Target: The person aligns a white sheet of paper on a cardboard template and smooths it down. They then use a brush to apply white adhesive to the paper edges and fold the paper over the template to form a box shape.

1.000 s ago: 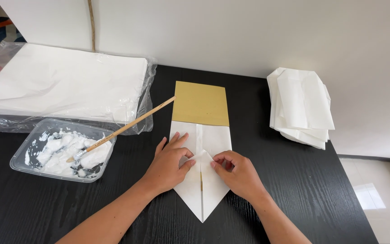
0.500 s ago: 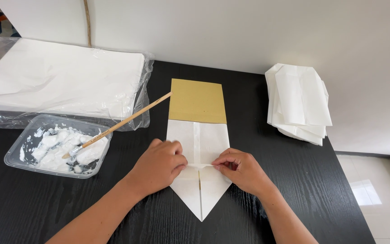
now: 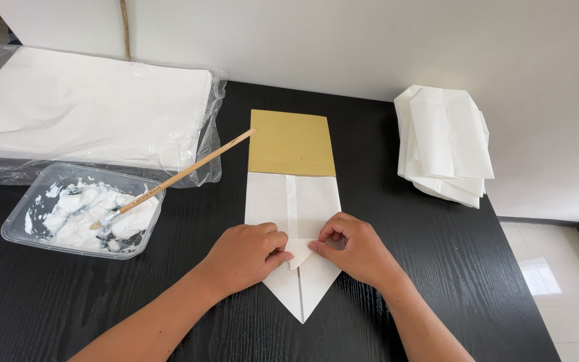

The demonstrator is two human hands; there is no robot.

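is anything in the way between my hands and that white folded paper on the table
Nothing visible. The left hand and right hand already rest on the white folded paper, fingertips pinching a small flap at its centre seam. The brush leans on the paste tray, off to the left.

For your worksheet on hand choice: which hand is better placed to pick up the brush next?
Probably the left hand. The brush leans from the plastic tray on the left side of the folded paper, while the right hand would have to cross over it.
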